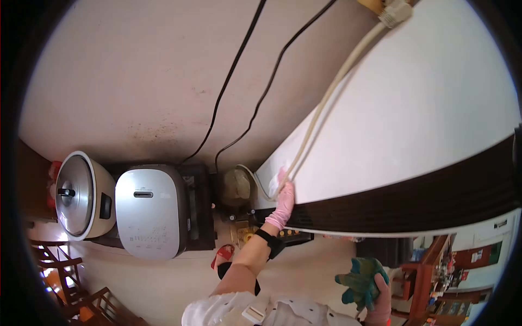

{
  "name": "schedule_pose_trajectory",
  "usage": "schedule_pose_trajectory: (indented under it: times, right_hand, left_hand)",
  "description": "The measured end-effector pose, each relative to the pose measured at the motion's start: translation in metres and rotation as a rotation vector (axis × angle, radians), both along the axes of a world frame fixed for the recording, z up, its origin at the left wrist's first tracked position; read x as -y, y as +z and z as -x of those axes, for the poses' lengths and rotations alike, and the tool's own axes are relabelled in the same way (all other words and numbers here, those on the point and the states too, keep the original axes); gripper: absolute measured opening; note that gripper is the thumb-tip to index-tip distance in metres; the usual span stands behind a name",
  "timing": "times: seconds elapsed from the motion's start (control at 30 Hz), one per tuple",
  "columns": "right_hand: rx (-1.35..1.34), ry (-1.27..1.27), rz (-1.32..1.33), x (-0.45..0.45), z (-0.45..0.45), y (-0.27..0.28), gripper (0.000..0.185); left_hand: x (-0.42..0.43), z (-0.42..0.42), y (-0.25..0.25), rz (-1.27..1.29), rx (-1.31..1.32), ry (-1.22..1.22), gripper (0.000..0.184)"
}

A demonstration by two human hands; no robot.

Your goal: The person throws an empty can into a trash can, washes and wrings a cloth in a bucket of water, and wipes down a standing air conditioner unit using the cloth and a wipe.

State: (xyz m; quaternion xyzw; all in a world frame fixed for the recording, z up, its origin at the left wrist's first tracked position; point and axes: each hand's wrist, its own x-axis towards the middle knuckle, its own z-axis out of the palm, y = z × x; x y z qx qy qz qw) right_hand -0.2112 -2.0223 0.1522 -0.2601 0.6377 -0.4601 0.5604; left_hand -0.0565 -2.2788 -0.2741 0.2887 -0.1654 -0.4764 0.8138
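Note:
My left hand (284,205), in a pink glove, reaches to the lower side of a tall white appliance (413,108) with a dark front. Its fingers seem to press a small white cloth (273,185) against the panel and are partly hidden. A thick beige hose (321,106) runs down the panel and passes right by these fingers. At the lower right, my right hand (381,296) is closed round a green and teal work glove (361,282), which hangs bunched with its fingers spread. A black band (270,243) circles my left wrist.
On a dark stand left of the appliance are a silver-topped rice cooker (149,212) and a round lidded pot (76,195). Two black cables (234,65) hang along the stained wall (136,81). Wooden chairs (100,307) stand lower left, and wooden furniture (421,282) stands right.

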Motion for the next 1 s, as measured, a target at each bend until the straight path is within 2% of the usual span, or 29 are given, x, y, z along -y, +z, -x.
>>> schedule_pose_trajectory:
  times: [0.03,0.07,0.13,0.23,0.3,0.33,0.37,0.4,0.43,0.53,0.6,0.67,0.73,0.8,0.87,0.93,1.0]
  right_hand:
    - [0.038,0.047,-0.028,0.005,-0.001,-0.003,0.042]
    - [-0.039,0.077,-0.048,0.005,0.008,-0.013,0.046]
    - [-0.066,0.098,-0.06,0.005,0.009,-0.03,0.048]
    - [-0.116,0.082,-0.092,0.002,0.019,-0.053,0.052]
    - [-0.128,0.074,-0.151,0.003,0.018,-0.056,0.052]
    - [-0.126,0.078,-0.177,0.006,0.017,-0.058,0.051]
    - [-0.13,0.08,-0.196,0.007,0.015,-0.059,0.051]
    - [-0.132,0.083,-0.213,0.009,0.013,-0.062,0.051]
    - [-0.134,0.082,-0.229,0.01,0.01,-0.064,0.051]
    - [-0.145,0.084,-0.263,0.01,0.004,-0.069,0.05]
    - [-0.149,0.086,-0.278,0.011,0.003,-0.07,0.05]
    - [-0.154,0.088,-0.303,0.015,-0.002,-0.073,0.049]
    - [-0.156,0.085,-0.327,0.014,-0.007,-0.073,0.049]
    - [-0.16,0.091,-0.335,0.012,-0.009,-0.074,0.048]
    - [-0.161,0.091,-0.345,0.011,-0.01,-0.076,0.048]
    - [-0.155,0.09,-0.36,0.011,-0.013,-0.077,0.048]
    - [-0.153,0.089,-0.372,0.012,-0.018,-0.076,0.047]
  left_hand:
    - [-0.011,-0.028,0.057,-0.099,0.38,-0.059,0.059]
    - [-0.023,-0.059,0.12,-0.155,0.719,-0.084,0.059]
    - [-0.022,-0.068,0.07,-0.242,0.631,-0.124,0.06]
    - [-0.01,-0.051,-0.036,-0.463,0.396,-0.265,0.063]
    - [-0.002,-0.007,-0.121,-0.339,0.125,-0.169,0.065]
    - [-0.032,-0.027,-0.023,-0.581,0.523,-0.23,0.063]
    - [-0.026,-0.034,0.031,-0.245,0.684,-0.093,0.065]
    - [-0.02,-0.057,0.062,-0.169,0.709,-0.105,0.063]
    - [-0.019,-0.069,0.07,-0.094,0.732,-0.122,0.061]
    - [-0.004,-0.034,-0.046,-0.202,0.616,-0.181,0.063]
    - [-0.031,-0.012,-0.075,-0.378,0.385,-0.247,0.063]
    - [-0.047,-0.051,0.056,-0.254,0.55,-0.205,0.068]
    - [-0.022,-0.051,0.008,-0.297,0.492,-0.256,0.068]
    - [-0.026,-0.049,-0.021,-0.414,0.301,-0.368,0.069]
    - [-0.034,-0.042,-0.016,-0.4,0.241,-0.354,0.069]
    - [-0.037,-0.048,0.024,-0.3,0.38,-0.259,0.069]
    - [-0.026,-0.059,0.027,-0.299,0.424,-0.246,0.07]
